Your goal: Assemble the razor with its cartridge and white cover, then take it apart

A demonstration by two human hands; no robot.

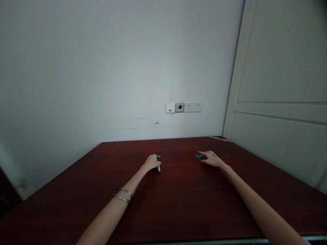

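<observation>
Both my arms reach out over a dark red wooden table (178, 204). My left hand (151, 162) is curled with its fingers closed around a pen-like stick (158, 166) that has a teal top and a white and dark lower end touching the table. My right hand (211, 159) lies on the table with its fingers bent over a small dark object (200, 157). A thin white stick (216, 155) pokes out behind that hand. Two bracelets (124, 195) sit on my left forearm.
A white wall stands behind the table with a row of sockets and a switch (183, 107). A pale panelled door (281, 102) closes off the right side. A flat pale strip (220, 138) lies at the table's far right corner.
</observation>
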